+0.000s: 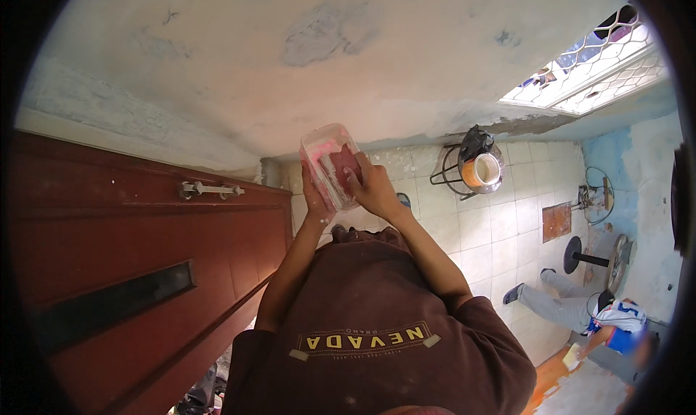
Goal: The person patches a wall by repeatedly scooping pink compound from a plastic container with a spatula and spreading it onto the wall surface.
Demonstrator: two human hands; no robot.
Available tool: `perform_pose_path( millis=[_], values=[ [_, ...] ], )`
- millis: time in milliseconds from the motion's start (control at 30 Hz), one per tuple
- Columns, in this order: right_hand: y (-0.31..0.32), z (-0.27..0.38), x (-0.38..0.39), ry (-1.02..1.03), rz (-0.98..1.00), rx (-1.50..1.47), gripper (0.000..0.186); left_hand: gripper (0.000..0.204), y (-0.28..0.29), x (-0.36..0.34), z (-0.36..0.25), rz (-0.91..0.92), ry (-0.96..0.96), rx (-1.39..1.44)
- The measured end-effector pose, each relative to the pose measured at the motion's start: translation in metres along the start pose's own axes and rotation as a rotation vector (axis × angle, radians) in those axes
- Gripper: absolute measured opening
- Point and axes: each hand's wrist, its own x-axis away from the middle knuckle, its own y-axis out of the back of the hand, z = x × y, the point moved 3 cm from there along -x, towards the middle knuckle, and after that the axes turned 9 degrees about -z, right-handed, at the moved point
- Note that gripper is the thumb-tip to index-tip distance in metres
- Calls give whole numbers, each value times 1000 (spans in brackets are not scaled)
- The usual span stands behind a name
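Near the wall, my left hand (pixel 316 197) is wrapped around the side of a clear plastic tub (pixel 335 131) smeared with pink and white paste. A flat, dark red piece (pixel 345 163), whose exact kind I cannot make out, is gripped in my right hand (pixel 376 190). That hand is closed, its fingers bent over the red piece at the tub's right side. The red piece lies over the tub's opening and covers part of the paste inside.
A patched, pale wall (pixel 239 74) stands ahead. To the left is a reddish-brown door (pixel 145 226) with a handle (pixel 212 190). A stool (pixel 448 174) carries an orange-and-white container (pixel 475 173) and a black bag (pixel 476 141). Another person (pixel 616 317) is at lower right.
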Motion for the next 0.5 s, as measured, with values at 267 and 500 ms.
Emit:
perform_pose_path(
  millis=[267,500],
  values=[
    [9,-17,-9,-7,35,148,27,70,-18,-9,18,-70,-82,-2],
    [20,-22,-20,-32,24,87,31,72,-11,-19,16,-36,-45,15]
  ],
)
